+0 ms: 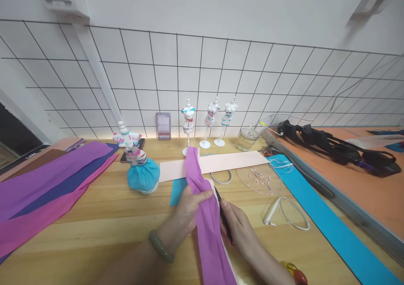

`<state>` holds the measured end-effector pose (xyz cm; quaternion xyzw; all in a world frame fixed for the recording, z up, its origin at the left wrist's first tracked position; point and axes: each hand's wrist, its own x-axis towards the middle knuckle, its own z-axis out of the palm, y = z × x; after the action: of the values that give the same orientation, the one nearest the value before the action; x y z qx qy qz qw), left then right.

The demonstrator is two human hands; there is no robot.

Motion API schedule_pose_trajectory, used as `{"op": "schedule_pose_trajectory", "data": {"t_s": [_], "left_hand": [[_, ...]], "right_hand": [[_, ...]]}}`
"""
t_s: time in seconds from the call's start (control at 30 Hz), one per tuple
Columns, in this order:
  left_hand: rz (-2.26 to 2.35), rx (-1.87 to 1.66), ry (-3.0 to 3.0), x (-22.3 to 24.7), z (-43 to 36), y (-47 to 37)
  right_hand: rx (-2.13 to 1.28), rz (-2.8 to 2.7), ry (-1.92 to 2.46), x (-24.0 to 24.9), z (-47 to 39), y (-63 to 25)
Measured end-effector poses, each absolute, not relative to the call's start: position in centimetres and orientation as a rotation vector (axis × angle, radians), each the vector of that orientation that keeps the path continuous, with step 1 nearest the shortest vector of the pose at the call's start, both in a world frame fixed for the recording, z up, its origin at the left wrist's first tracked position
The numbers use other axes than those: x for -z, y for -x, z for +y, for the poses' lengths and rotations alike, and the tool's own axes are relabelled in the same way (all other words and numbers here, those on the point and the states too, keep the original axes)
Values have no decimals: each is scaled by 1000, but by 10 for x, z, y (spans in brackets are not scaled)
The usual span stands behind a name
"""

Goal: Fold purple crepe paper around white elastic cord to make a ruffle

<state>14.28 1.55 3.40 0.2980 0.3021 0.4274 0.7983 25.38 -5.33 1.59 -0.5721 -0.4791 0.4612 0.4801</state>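
My left hand (189, 207) pinches a long purple fabric strip (210, 234), thumb on top and the other fingers underneath. A narrow white band runs along the strip's right edge. On that edge, my right hand (238, 226) is closed around a slim black tool (226, 220) that looks like thread snips; its tip lies against the white band and the blades are partly hidden. The strip's far end rests over a pale pink strip (233, 162). A short blue fabric piece (178, 190) lies under the pale strip, beside my left hand.
A small dress form (137, 150) with a blue skirt stands left; several bare forms (188, 119) stand behind. Coloured fabrics (59, 180) lie left. To the right are a glass (248, 138), a dish of beads (259, 180), white elastic (288, 211) and a blue strip (328, 222).
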Motion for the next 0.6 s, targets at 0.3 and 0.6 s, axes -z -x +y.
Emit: {"op": "schedule_pose_trajectory", "data": {"t_s": [0.3, 0.6], "left_hand": [[685, -913, -616, -36, 16, -144], [656, -914, -632, -32, 15, -144]], "right_hand": [[-1111, -1175, 1419, -18, -55, -253], [-1081, -1193, 1453, -20, -55, -255]]}}
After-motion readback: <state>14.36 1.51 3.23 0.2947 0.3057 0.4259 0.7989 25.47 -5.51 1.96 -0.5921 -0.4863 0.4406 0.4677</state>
